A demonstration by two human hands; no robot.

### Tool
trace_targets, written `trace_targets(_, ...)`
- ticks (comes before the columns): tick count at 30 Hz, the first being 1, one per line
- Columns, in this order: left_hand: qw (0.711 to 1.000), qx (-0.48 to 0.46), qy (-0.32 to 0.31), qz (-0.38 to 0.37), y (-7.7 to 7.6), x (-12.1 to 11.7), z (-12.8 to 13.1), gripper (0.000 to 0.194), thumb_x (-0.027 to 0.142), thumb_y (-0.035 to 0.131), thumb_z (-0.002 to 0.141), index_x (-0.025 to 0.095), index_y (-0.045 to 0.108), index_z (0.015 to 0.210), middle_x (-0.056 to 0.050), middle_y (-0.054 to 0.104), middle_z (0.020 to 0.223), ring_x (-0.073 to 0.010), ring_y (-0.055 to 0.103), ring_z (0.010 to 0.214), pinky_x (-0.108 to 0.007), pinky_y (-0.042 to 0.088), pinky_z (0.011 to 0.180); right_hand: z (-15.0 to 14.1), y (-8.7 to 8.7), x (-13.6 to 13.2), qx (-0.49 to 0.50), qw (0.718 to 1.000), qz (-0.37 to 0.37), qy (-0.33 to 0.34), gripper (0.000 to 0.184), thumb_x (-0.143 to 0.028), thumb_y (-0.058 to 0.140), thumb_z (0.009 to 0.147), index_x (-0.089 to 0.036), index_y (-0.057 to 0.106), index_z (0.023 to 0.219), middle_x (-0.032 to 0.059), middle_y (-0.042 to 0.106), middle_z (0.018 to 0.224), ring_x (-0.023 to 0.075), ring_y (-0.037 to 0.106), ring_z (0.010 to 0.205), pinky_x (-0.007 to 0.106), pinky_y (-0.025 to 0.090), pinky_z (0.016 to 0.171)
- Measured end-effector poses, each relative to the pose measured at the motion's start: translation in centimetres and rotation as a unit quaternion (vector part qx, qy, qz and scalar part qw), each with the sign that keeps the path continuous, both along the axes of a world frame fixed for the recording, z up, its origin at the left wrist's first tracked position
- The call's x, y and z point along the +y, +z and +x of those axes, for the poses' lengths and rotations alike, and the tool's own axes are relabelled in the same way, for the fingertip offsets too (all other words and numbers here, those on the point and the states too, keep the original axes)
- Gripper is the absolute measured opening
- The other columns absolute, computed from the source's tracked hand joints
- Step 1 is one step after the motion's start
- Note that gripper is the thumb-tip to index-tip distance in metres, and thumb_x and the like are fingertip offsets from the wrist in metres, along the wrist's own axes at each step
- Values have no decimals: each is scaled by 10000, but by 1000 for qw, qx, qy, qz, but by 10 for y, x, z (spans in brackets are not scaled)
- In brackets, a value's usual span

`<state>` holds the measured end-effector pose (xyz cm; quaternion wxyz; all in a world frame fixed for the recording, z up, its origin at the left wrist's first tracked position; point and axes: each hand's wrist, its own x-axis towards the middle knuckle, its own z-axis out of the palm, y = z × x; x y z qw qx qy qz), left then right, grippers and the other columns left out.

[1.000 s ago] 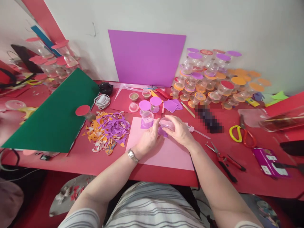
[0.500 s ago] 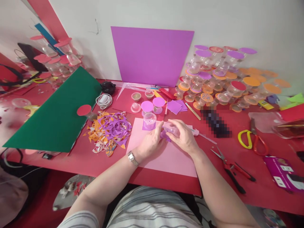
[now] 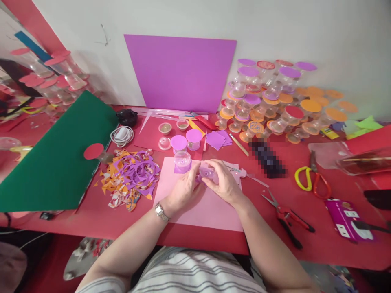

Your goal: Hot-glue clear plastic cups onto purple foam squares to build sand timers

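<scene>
My left hand [image 3: 182,189] and my right hand [image 3: 224,185] meet over a pink sheet [image 3: 210,217], both closed around a small clear plastic cup [image 3: 209,175] with purple on it. The fingers cover part of the cup. Just beyond my left hand, another clear cup [image 3: 182,158] stands on a purple square of sheet. Behind it are two clear pieces topped with purple discs, one disc [image 3: 179,143] to the left and the other [image 3: 194,136] to the right. A white glue gun [image 3: 240,172] lies partly behind my right hand.
Purple and orange scraps [image 3: 132,175] are heaped left, beside a leaning green board [image 3: 61,158]. Stacked disc-capped cups [image 3: 265,101] stand back right. Scissors [image 3: 313,179], red-handled pliers [image 3: 285,215] and a purple package [image 3: 346,219] lie right. A purple sheet [image 3: 183,73] leans on the wall.
The view has turned a little to the right, so the table's contents sit further left. Both hands still hold the cup, which is tilted differently, its clear round face showing more.
</scene>
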<state>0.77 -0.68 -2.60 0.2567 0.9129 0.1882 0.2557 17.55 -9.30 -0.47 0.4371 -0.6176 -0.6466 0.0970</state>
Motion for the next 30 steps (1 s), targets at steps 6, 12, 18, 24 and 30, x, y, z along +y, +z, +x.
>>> trace_targets(6, 1000, -13, -8, -10, -4, 1, 0, 652, 237, 526, 968, 134, 209, 1528, -218, 645, 1284, -248, 711, 1094, -385, 604, 909, -1, 4, 1, -5, 1000, 0, 7, 408, -298, 586, 944, -227, 471, 1329, 113, 628, 1192, 247, 629, 1099, 445, 544, 945)
trace_targets(12, 1000, -10, -4, -2, -3, 0, 0, 749, 171, 523, 946, 138, 92, 1558, -237, 604, 1351, -264, 672, 1181, -403, 595, 936, -2, 1, 2, -22, 1000, -11, -5, 436, -378, 575, 960, -236, 467, 1357, 119, 643, 1215, 260, 624, 1151, 464, 538, 979)
trace_targets(18, 1000, 2, -1, 3, -1, 2, -1, 769, 173, 537, 930, 130, 96, 1559, -235, 633, 1305, -273, 677, 1172, -403, 602, 924, 10, 23, -13, -68, 997, -33, -35, 608, -458, 552, 962, -226, 357, 1489, 161, 568, 1388, 293, 544, 1310, 493, 496, 1060)
trace_targets(24, 998, 4, 42, 35, 1, -3, 3, 756, 178, 570, 920, 134, 157, 1552, -220, 640, 1295, -269, 703, 1118, -376, 612, 898, 87, 31, -63, -76, 963, -39, -256, 454, -284, 482, 961, -213, 460, 1409, 110, 711, 1172, 248, 652, 1107, 450, 524, 978)
trace_targets(30, 998, -2, 42, 56, -2, -1, 5, 764, 194, 582, 911, 124, 164, 1546, -226, 638, 1306, -252, 737, 1027, -329, 634, 819, 150, -9, -102, -139, 899, -118, -398, 511, -118, 451, 791, -176, 541, 1291, 100, 757, 998, 280, 619, 979, 484, 497, 917)
